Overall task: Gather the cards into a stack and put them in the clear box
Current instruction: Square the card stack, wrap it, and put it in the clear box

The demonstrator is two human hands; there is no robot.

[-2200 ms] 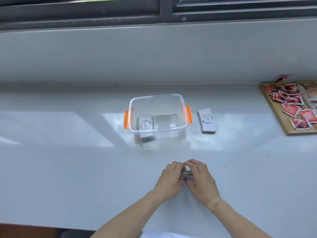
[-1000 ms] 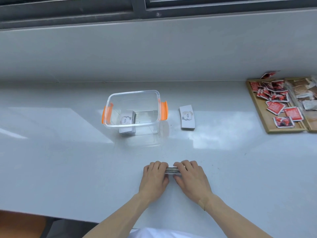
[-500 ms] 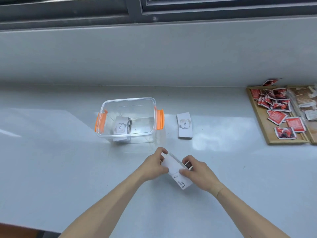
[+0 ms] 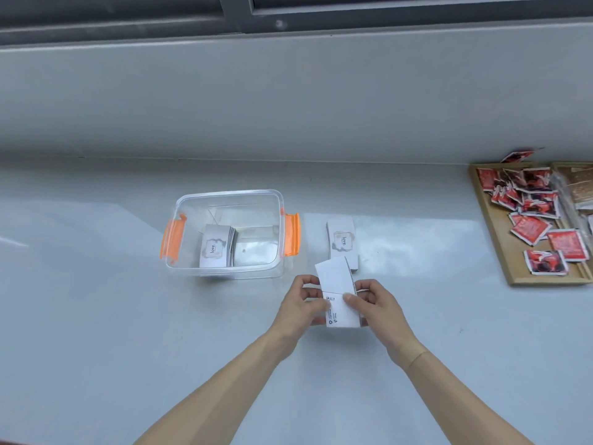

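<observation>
A white stack of cards (image 4: pixel 338 284) is held above the counter between my left hand (image 4: pixel 303 308) and my right hand (image 4: pixel 375 308), its plain back facing up. Both hands pinch its near end. The clear box (image 4: pixel 279 203) with orange handles stands just beyond and to the left of my hands. Inside it, on the left side, a card stack (image 4: pixel 214 246) printed "love" leans. Another "love" card stack (image 4: pixel 341 239) lies flat on the counter right of the box, just past the held stack's far end.
A wooden tray (image 4: pixel 495 248) with several red packets sits at the far right of the pale counter (image 4: pixel 96 316). A grey wall ledge and a window frame run along the back.
The stack was pressed edge-on against the counter between both hands; it has since been lifted, turned flat with its back up, and carried forward and right toward the box.
</observation>
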